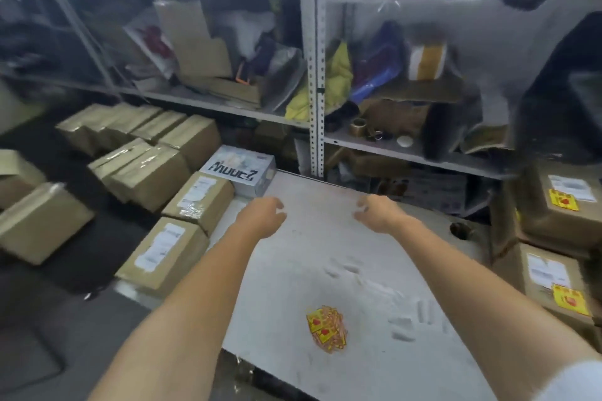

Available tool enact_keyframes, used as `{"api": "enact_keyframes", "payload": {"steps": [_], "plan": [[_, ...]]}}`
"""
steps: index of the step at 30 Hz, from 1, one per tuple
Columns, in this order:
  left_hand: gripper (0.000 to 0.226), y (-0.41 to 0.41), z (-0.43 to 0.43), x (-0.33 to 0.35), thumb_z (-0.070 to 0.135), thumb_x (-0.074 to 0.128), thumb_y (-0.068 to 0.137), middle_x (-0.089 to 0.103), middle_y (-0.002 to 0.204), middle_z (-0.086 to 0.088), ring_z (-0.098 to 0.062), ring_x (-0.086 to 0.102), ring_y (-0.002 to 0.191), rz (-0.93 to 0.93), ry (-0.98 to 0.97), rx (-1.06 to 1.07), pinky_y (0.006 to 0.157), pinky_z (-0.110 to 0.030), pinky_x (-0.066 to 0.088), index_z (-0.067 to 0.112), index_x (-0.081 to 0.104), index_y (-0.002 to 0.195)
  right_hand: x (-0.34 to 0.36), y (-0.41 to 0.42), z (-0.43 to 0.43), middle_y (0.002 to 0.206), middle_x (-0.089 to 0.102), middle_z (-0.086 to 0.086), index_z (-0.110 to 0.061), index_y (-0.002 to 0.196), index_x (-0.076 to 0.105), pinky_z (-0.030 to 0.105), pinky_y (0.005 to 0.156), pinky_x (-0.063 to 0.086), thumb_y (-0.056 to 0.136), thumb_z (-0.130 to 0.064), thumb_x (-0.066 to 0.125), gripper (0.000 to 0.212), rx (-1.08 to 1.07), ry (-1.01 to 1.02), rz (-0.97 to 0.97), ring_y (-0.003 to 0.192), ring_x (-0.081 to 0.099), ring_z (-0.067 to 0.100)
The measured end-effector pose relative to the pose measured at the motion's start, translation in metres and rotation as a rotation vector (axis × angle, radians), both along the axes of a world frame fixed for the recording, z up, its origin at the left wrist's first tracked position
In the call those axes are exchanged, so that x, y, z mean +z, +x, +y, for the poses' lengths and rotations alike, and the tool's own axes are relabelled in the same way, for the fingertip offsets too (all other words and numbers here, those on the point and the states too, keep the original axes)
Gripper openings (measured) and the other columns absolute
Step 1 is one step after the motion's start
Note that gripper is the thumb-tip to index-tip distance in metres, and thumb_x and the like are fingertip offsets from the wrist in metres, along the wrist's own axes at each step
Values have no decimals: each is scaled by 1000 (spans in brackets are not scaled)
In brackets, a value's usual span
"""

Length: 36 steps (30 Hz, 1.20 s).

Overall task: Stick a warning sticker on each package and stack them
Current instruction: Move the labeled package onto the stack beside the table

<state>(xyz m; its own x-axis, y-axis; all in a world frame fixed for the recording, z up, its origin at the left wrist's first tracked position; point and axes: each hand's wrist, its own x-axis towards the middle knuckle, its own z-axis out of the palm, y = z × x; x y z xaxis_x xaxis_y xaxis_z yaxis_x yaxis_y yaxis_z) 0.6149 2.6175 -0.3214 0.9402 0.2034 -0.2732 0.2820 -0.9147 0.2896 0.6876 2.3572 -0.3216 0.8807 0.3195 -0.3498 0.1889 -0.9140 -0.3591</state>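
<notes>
arms stretch forward, left hand, right hand loosely curled.

Two hands, one sticker pile, two stickered packages, two label-only packages.

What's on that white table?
A pile of yellow and red stickers lies on the table. The left hand and right hand hang above it, empty; their arms hide strips of its surface.

Loose heap of yellow-and-red warning stickers on the table, stickered brown packages stacked at right, unstickered labelled packages just beside the table's left edge
</notes>
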Motion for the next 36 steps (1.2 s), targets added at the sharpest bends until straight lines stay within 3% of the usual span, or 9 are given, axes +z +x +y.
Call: {"api": "enact_keyframes", "payload": {"steps": [4, 8, 11, 16, 21, 26, 32, 36], "plan": [[37, -35, 62, 2, 38, 52, 97, 60, 130, -5, -25, 56, 115, -2, 25, 164, 94, -36, 48, 22, 59, 129, -2, 10, 76, 144, 50, 11, -13, 140, 50, 38, 107, 41, 100, -38, 53, 48, 134, 23, 11, 130, 48, 31], [27, -67, 124, -1, 29, 47, 92, 66, 112, -4, -27, 61, 99, 3, 23, 320, 83, -33, 50, 20, 66, 109, -9, 3, 147, 142, 52, 9, -15, 138, 53, 36, 104, 40, 98, -39, 55, 47, 228, 19, 10, 128, 49, 29], [28, -94, 170, -7, 37, 48, 93, 63, 116, 5, -24, 61, 103, -5, -28, 415, 87, -32, 50, 28, 62, 117, -21, -6, 197, 141, 54, 8, -16, 138, 53, 35, 102, 41, 98, -41, 55, 47, 288, 9, 20, 128, 50, 29], [39, -117, 251, -39, 39, 50, 93, 60, 127, -1, -22, 61, 107, 52, -74, 445, 93, -38, 52, 29, 57, 130, -46, -25, 275, 142, 53, 8, -15, 140, 51, 36, 104, 41, 98, -40, 54, 48, 299, -7, 68, 130, 48, 27], [32, -124, 325, -73, 36, 45, 90, 66, 112, 0, -22, 61, 97, 86, -148, 443, 85, -36, 54, 26, 65, 112, -80, -55, 359, 143, 53, 6, -16, 140, 51, 36, 103, 40, 98, -38, 53, 47, 237, -5, 136, 130, 48, 26], [42, -119, 364, -109, 33, 43, 94, 61, 127, -3, -27, 58, 110, 114, -209, 418, 94, -41, 50, 26, 55, 133, -114, -87, 417, 137, 59, 9, -14, 143, 45, 34, 100, 41, 98, -34, 52, 50, 88, 120, 223, 127, 51, 29], [53, -102, 374, -146, 25, 51, 97, 53, 138, -8, -30, 52, 122, 117, -348, 461, 97, -37, 44, 17, 38, 147, -149, -100, 454, 133, 58, 14, -13, 151, 21, 38, 94, 47, 94, -28, 57, 69, -188, 283, 288, 119, 56, 35], [58, -101, 381, -162, 34, 53, 95, 53, 142, -4, -26, 53, 124, 154, -528, 510, 106, -39, 44, 23, 37, 149, -164, -100, 460, 137, 54, 10, -14, 150, 23, 45, 98, 48, 93, -29, 60, 69, -331, 398, 358, 123, 53, 34]]}}
